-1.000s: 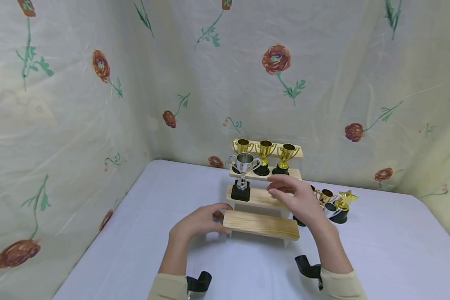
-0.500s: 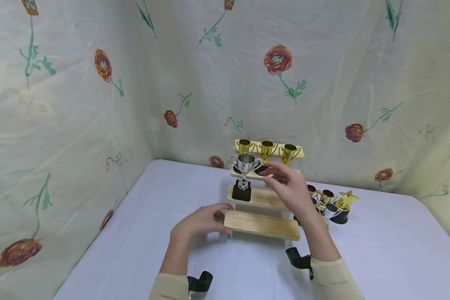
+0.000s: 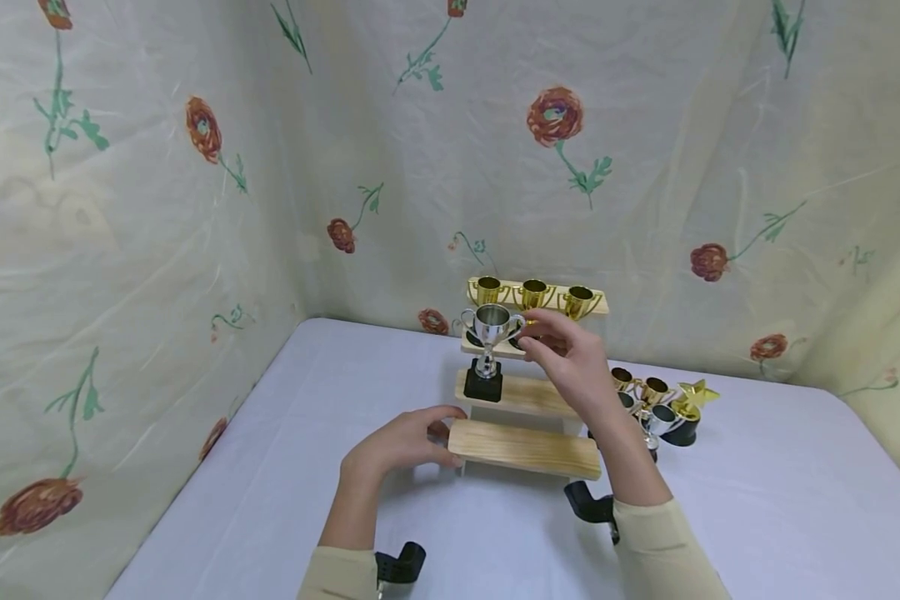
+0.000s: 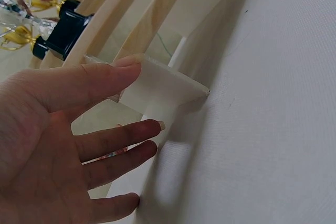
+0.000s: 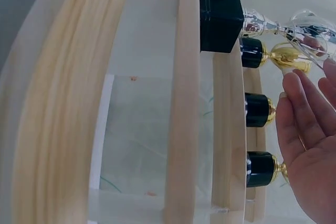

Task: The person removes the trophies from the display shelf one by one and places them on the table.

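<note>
A tiered wooden stand holds small trophies. On its second step from the front, a silver trophy cup stands upright on a square black base. My right hand has its fingertips right at the cup's right handle, with thumb and fingers bent and apart in the head view. Beside the left end of the front step is my left hand. Its thumb and index finger clasp the white support there, while the other fingers extend past it. The index finger is mostly hidden in the left wrist view.
Gold trophy cups line a higher step behind the silver one. On the table, right of the stand, are more cups and a gold star trophy. A flowered curtain hangs behind.
My right hand has moved left, from over the second step to the silver trophy cup's handle. The left hand and the silver cup have stayed in place.
</note>
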A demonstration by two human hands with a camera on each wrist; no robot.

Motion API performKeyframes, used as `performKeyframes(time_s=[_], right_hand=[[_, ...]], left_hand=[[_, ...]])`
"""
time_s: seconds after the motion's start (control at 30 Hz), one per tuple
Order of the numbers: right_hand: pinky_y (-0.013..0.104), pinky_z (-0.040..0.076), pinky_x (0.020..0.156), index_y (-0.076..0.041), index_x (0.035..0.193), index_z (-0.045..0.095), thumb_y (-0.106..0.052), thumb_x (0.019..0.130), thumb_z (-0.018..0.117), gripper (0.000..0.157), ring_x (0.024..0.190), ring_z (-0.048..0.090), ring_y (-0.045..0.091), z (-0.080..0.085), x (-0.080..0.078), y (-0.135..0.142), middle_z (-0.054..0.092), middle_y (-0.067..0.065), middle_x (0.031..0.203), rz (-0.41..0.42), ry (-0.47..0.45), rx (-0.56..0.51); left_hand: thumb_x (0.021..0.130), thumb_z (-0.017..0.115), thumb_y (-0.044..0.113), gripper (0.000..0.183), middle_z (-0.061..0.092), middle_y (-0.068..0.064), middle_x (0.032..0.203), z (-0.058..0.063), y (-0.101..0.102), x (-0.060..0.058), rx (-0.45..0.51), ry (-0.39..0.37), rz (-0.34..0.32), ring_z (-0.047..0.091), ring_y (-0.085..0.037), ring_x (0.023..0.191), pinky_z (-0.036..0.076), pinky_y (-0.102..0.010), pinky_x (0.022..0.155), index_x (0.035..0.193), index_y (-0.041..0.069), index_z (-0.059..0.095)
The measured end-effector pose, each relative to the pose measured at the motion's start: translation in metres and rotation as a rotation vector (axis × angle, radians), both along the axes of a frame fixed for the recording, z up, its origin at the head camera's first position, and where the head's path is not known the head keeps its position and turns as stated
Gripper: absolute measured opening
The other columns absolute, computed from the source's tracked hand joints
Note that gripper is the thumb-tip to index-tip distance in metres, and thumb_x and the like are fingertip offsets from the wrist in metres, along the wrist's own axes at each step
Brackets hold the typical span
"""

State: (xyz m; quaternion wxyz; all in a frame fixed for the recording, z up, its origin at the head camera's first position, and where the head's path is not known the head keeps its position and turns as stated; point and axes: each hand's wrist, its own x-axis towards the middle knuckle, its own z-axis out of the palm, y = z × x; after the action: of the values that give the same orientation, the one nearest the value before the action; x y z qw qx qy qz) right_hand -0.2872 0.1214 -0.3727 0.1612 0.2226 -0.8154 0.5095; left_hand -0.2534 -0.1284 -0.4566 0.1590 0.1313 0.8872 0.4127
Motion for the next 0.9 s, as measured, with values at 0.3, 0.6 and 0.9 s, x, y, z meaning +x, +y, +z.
performKeyframes(time_s=[0.3, 0.6, 0.9], right_hand=[[0.022, 0.057, 0.074, -0.002, 0.12, 0.067, -0.014, 0.094, 0.069, 0.029, 0.077, 0.07, 0.011, 0.004, 0.002, -0.003, 0.07, 0.02, 0.101, 0.03, -0.013, -0.064], [0.027, 0.059, 0.074, 0.001, 0.103, 0.071, -0.013, 0.095, 0.066, 0.017, 0.078, 0.071, 0.011, 0.004, 0.008, -0.005, 0.073, 0.022, 0.095, 0.066, -0.013, -0.096], [0.027, 0.058, 0.072, 0.0, 0.098, 0.072, -0.014, 0.096, 0.065, 0.016, 0.074, 0.071, 0.011, 0.003, 0.015, 0.001, 0.072, 0.021, 0.087, 0.09, 0.028, -0.129]], left_hand=[[0.075, 0.085, 0.034, 0.062, 0.069, 0.002, 0.11, -0.001, 0.003, 0.003, -0.005, -0.005, 0.009, 0.061, -0.017, 0.104, 0.046, -0.048, 0.093, 0.131, 0.036, 0.059], [0.075, 0.085, 0.034, 0.061, 0.07, 0.002, 0.11, -0.001, 0.005, 0.008, -0.001, -0.01, 0.008, 0.061, -0.017, 0.104, 0.045, -0.048, 0.093, 0.13, 0.036, 0.059], [0.075, 0.084, 0.035, 0.061, 0.068, 0.0, 0.112, -0.002, 0.006, 0.013, -0.014, -0.017, 0.03, 0.06, -0.018, 0.104, 0.046, -0.049, 0.093, 0.131, 0.036, 0.058]])
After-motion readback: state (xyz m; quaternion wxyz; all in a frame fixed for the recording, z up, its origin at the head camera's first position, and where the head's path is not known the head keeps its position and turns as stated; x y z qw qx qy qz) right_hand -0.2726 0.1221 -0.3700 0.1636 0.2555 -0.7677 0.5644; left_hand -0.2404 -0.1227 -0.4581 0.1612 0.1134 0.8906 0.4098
